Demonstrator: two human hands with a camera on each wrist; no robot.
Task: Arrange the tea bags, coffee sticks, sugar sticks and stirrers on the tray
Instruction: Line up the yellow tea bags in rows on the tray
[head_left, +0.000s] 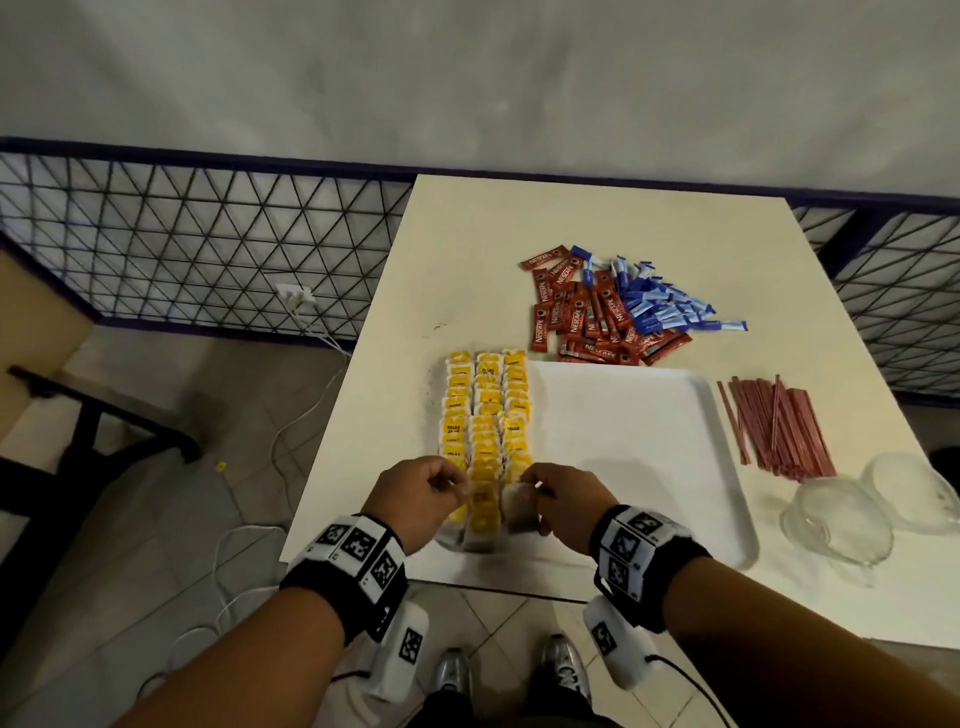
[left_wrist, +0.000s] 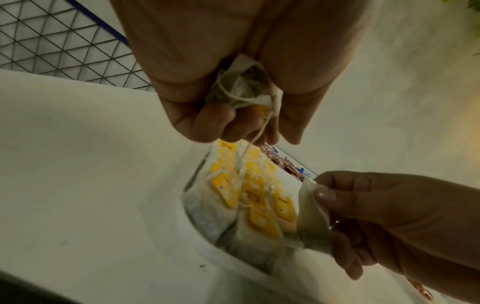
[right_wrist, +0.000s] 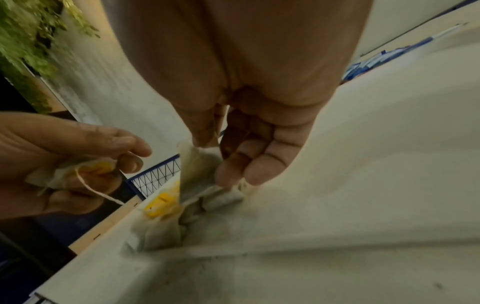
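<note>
Three rows of yellow-tagged tea bags (head_left: 485, 410) lie along the left side of the white tray (head_left: 639, 441). Over the near end of the rows, my left hand (head_left: 434, 491) holds a crumpled tea bag (left_wrist: 246, 88) in its curled fingers, its string hanging down. My right hand (head_left: 550, 493) pinches another tea bag (head_left: 519, 512) (left_wrist: 311, 216) by its top edge, its lower end on the tray (right_wrist: 337, 185). Red coffee sticks (head_left: 587, 317) and blue sugar sticks (head_left: 665, 306) lie heaped beyond the tray. Red stirrers (head_left: 779, 426) lie to its right.
Two clear glass cups (head_left: 841, 519) stand on the table's near right, close to the tray corner. The white table (head_left: 467, 260) has its left edge just beside the tea bags. A mesh fence (head_left: 208, 249) runs behind, and cables lie on the floor at left.
</note>
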